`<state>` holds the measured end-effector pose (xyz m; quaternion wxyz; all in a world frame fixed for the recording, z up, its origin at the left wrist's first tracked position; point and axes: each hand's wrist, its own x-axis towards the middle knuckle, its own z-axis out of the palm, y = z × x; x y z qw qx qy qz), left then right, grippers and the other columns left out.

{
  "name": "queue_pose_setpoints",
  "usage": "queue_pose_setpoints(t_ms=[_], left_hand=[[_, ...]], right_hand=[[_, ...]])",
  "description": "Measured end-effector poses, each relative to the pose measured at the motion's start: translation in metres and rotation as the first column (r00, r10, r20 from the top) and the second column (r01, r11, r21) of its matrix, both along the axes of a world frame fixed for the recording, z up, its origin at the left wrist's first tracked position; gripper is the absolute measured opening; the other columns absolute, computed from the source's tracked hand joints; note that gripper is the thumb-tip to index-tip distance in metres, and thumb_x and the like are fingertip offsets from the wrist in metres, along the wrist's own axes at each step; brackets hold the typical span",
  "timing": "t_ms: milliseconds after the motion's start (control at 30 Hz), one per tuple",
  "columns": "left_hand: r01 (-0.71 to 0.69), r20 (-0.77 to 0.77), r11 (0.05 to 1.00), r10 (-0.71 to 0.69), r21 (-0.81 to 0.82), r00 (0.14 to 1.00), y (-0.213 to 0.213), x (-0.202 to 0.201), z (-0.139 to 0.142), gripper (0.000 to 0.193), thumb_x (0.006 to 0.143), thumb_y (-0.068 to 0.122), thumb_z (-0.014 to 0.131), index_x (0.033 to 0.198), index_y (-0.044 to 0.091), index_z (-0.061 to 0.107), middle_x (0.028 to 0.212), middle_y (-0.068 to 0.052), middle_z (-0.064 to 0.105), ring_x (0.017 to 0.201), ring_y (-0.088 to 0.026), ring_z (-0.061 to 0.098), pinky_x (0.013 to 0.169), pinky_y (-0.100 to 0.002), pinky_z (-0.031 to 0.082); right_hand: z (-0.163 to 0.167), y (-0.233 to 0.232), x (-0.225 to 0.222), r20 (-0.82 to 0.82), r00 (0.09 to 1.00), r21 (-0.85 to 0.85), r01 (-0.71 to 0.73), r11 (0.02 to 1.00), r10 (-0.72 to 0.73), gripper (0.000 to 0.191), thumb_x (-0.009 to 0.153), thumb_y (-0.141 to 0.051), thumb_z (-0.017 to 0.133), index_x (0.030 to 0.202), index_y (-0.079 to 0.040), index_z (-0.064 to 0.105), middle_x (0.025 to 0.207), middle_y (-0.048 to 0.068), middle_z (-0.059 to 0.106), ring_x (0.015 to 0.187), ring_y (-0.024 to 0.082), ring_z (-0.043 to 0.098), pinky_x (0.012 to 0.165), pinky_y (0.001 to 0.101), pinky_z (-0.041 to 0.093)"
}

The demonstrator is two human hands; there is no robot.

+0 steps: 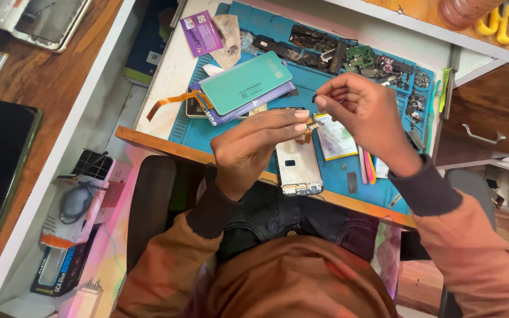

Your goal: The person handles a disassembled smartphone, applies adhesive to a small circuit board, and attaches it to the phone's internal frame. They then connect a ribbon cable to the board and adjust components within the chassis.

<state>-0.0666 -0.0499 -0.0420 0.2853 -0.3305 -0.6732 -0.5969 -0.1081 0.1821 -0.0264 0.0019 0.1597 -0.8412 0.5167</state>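
Head view is giving me the table from above, a blue work mat lying on it. I am seeing a black phone-like slab lying on the wooden surface at far left, its lower end cut off by the frame edge. On the mat a teal rectangular panel is resting tilted, an orange ribbon cable trailing from under it. Below the table edge, a packet with a grey picture and an orange band is leaning on a dark box. A purple card is lying at the mat's top corner; yellow-handled scissors are showing at top right, partly cut off.

An opened phone frame is lying under my hands. My left hand is pinching a small gold-coloured part just above the frame, its grip clenched on it. My right hand is pinching something tiny and dark; I cannot make out what it is. Loose parts along the mat's far edge are blurring together.
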Motion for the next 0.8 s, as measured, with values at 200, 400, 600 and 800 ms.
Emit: queue_pose_setpoints(t_ms=[200, 400, 600, 800], left_hand=[[-0.084, -0.197, 0.978, 0.046, -0.19, 0.979, -0.008, 0.0, 0.005, 0.029, 0.088, -0.005, 0.075, 0.117, -0.004, 0.072, 0.124, -0.017, 0.069, 0.117, -0.031, 0.07, 0.101, -0.041, 0.06], [-0.084, -0.177, 0.984, 0.056, -0.154, 0.983, -0.003, 0.001, 0.001, 0.031, 0.088, -0.006, 0.076, 0.118, -0.001, 0.072, 0.121, -0.013, 0.07, 0.115, -0.028, 0.072, 0.099, -0.038, 0.061], [-0.099, -0.187, 0.984, 0.07, -0.151, 0.98, -0.005, 0.001, 0.0, 0.033, 0.087, -0.011, 0.073, 0.119, -0.002, 0.072, 0.121, -0.014, 0.07, 0.114, -0.028, 0.072, 0.098, -0.039, 0.061], [-0.113, -0.185, 0.985, 0.088, -0.133, 0.979, -0.005, 0.002, -0.001, 0.034, 0.088, -0.012, 0.073, 0.121, -0.003, 0.072, 0.119, -0.014, 0.069, 0.111, -0.028, 0.071, 0.097, -0.038, 0.061]], right_hand=[[0.027, 0.001, 0.022, 0.09, 0.994, -0.253, -0.032, 0.967, 0.056, 0.023, 0.103, -0.006, 0.069, 0.124, 0.003, 0.067, 0.11, 0.008, 0.071, 0.097, 0.01, 0.067, 0.081, 0.0219, 0.056], [0.035, -0.002, 0.038, 0.122, 0.991, -0.363, -0.013, 0.932, 0.061, 0.019, 0.103, -0.003, 0.069, 0.119, 0.005, 0.068, 0.11, 0.012, 0.072, 0.097, 0.014, 0.07, 0.081, 0.0252, 0.058], [0.036, -0.001, 0.04, 0.092, 0.994, -0.354, -0.024, 0.935, 0.06, 0.015, 0.103, -0.001, 0.069, 0.116, 0.004, 0.066, 0.112, 0.015, 0.073, 0.1, 0.016, 0.071, 0.082, 0.0257, 0.058], [0.033, 0.003, 0.042, 0.106, 0.993, -0.37, -0.014, 0.929, 0.057, 0.017, 0.101, -0.001, 0.071, 0.116, 0.004, 0.064, 0.11, 0.013, 0.071, 0.1, 0.015, 0.069, 0.085, 0.0255, 0.057]])
